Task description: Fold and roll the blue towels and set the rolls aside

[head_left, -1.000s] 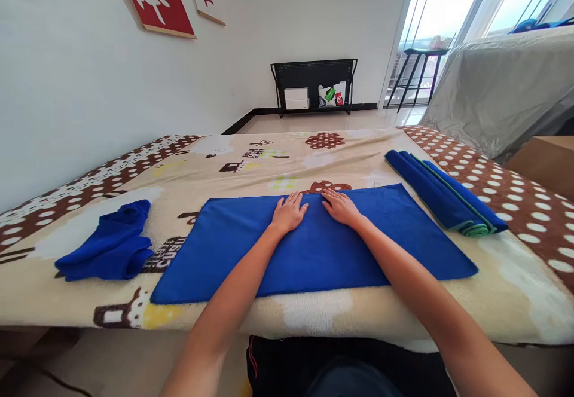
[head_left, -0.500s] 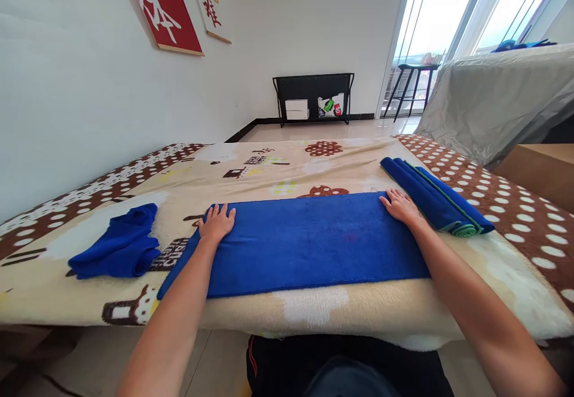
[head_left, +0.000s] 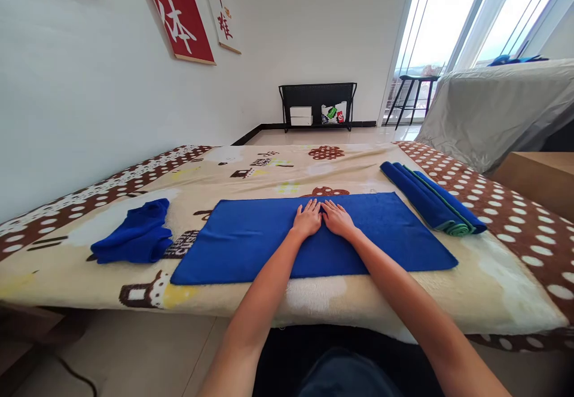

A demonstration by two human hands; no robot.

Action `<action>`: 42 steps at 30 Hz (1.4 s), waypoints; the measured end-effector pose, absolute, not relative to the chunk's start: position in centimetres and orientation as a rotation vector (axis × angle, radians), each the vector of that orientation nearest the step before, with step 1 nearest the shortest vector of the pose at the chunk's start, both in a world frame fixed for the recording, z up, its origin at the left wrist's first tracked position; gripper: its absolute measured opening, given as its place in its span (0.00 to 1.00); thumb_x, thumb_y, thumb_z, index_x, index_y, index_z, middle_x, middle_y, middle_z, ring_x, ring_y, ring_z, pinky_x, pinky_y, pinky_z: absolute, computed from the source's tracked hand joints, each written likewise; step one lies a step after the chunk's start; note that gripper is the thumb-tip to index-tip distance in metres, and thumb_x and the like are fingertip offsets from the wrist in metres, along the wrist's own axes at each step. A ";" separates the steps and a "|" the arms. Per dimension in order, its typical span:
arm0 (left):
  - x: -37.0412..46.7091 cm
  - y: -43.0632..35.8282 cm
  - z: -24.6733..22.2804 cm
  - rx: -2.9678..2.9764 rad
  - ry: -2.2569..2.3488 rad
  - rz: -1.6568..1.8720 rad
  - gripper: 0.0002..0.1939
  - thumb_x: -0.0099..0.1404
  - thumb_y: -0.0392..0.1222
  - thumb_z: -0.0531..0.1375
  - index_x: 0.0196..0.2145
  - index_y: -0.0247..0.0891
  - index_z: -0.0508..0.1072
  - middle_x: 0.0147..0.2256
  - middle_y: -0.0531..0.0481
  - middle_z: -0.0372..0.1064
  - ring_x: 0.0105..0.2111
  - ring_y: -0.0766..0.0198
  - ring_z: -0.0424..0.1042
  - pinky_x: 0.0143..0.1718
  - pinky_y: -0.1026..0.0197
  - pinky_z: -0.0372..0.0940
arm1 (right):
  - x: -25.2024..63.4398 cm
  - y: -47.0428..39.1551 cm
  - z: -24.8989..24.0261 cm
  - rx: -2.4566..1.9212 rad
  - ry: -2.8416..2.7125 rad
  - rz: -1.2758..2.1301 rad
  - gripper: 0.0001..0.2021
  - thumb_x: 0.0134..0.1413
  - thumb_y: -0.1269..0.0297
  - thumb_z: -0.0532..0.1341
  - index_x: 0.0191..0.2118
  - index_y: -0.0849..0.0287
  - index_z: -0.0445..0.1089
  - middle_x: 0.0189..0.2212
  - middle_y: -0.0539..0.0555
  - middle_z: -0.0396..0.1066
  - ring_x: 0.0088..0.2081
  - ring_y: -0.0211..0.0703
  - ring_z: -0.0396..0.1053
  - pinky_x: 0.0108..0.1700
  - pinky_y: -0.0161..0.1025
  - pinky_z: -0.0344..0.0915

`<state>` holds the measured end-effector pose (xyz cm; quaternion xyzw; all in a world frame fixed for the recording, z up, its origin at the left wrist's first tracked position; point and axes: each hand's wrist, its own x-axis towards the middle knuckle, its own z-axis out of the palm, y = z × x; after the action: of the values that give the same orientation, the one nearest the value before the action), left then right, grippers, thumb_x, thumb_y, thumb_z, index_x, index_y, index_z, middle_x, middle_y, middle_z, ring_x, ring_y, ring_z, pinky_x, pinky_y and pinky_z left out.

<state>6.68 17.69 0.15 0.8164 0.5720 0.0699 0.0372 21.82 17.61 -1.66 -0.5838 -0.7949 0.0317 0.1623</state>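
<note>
A blue towel [head_left: 251,241] lies spread flat as a long rectangle on a patterned fleece blanket [head_left: 269,176]. My left hand [head_left: 308,218] rests palm down near the middle of the towel, fingers stretched out. Right beside it, my right hand [head_left: 338,217] presses flat too, and the fingertips of both hands almost meet. To the left sits a crumpled blue cloth [head_left: 134,232]. On the right are rolled blue towels [head_left: 433,199], one with green edging that shows as a spiral at its near end.
The blanket's brown border with white dots [head_left: 524,223] runs along the right side. Beyond stand a black rack [head_left: 318,95], a dark stool [head_left: 417,79] and a sheet-covered piece of furniture [head_left: 506,98]. A cardboard box [head_left: 538,179] is at the right.
Both hands have slid inward from the towel's two ends to its middle, still flat on it. The towel's right end now shows uncovered. The view has shifted slightly.
</note>
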 end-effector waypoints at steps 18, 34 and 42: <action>-13.5 12.5 1.2 2.062 2.320 0.203 0.36 0.71 0.61 0.39 0.70 0.43 0.50 0.71 0.44 0.39 0.71 0.49 0.40 0.66 0.35 0.40 | 41.5 12.3 -2.9 -1.956 -2.009 0.046 0.29 0.68 0.52 0.45 0.67 0.62 0.58 0.68 0.59 0.53 0.70 0.47 0.47 0.70 0.49 0.45; -18.8 -0.6 -2.5 1.867 2.732 0.756 0.34 0.72 0.58 0.38 0.66 0.39 0.61 0.68 0.44 0.50 0.69 0.52 0.47 0.68 0.42 0.37 | 45.6 -3.3 -7.0 -1.923 -1.763 -0.323 0.30 0.65 0.48 0.44 0.65 0.57 0.61 0.64 0.55 0.60 0.66 0.49 0.57 0.68 0.52 0.52; -15.9 -4.8 -4.2 1.767 2.751 1.158 0.31 0.72 0.51 0.40 0.70 0.45 0.50 0.70 0.45 0.47 0.70 0.51 0.45 0.68 0.43 0.40 | 43.9 -5.9 -8.1 -1.910 -1.541 -0.423 0.28 0.65 0.51 0.43 0.63 0.55 0.63 0.62 0.55 0.64 0.64 0.49 0.60 0.67 0.54 0.51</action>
<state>-15.92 -4.80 -4.21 0.5026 0.7826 0.3293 -0.1629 43.93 -5.90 -8.08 -0.7268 -0.5863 -0.1607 0.3197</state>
